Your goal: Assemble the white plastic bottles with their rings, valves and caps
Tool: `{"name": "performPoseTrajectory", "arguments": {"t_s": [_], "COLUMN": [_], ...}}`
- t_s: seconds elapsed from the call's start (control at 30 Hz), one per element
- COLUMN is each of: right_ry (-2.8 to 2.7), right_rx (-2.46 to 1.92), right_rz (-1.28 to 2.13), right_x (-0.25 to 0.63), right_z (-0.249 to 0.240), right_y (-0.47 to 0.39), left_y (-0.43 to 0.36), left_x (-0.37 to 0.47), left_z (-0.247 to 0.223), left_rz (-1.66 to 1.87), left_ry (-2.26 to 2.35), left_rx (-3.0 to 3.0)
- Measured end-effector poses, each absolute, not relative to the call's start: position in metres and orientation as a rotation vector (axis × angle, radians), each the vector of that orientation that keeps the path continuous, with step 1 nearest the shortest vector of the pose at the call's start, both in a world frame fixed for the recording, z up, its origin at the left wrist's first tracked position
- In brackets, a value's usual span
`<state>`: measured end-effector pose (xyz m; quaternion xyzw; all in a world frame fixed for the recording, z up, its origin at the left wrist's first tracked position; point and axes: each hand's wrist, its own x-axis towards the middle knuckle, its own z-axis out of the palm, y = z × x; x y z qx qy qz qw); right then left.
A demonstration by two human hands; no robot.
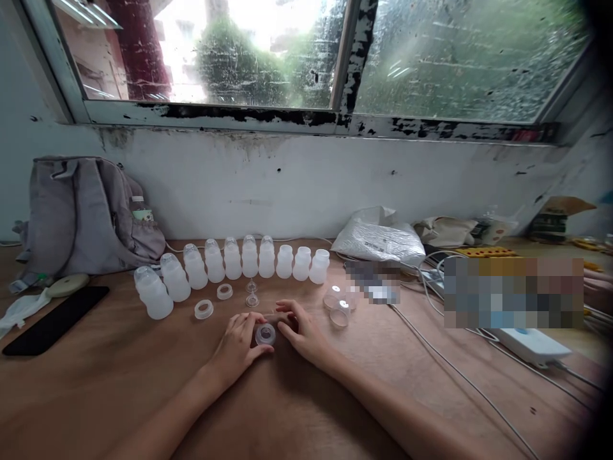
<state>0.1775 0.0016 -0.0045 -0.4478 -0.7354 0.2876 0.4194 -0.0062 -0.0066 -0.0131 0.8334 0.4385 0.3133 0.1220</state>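
My left hand [243, 338] curls its thumb and fingers around a small clear ring-shaped part [265, 335] at the middle of the wooden table. My right hand [299, 331] is just right of that part, fingers bent inward; its fingertips meet near a small thing too faint to make out. Beyond the hands stand two clear nipple-like pieces [251, 298]. A white ring [204, 310] and another ring [225, 292] lie to their left. Several clear domed caps [339, 316] rest to the right of my right hand.
Several frosted bottles [249, 259] stand in an arc at the back, the left ones capped. A grey backpack [79, 217] and black phone [56, 319] are at left. Right are a silvery plastic bag [379, 237], cables and a white power strip [531, 345].
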Motion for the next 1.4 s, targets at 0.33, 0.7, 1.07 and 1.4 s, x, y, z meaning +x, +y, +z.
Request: {"name": "performPoseTrajectory", "arguments": {"t_s": [0.33, 0.7, 1.07, 1.4], "right_ry": [-1.876, -1.954, -2.098, -1.958], "right_rx": [-1.090, -1.014, -0.863, -1.050], "right_rz": [0.667, 0.578, 0.543, 0.448], "right_x": [0.178, 0.177, 0.172, 0.167], "right_z": [-0.008, -0.007, 0.003, -0.009], "right_y": [0.002, -0.002, -0.019, -0.011], "left_y": [-0.007, -0.006, -0.010, -0.020], "left_x": [-0.005, -0.004, 0.004, 0.005], "left_z": [-0.012, -0.009, -0.002, 0.003], "left_rz": [0.965, 1.067, 1.134, 1.126], "left_ry": [1.292, 1.188, 1.077, 1.119], "left_rx": [2.404, 2.339, 1.676, 1.579]}}
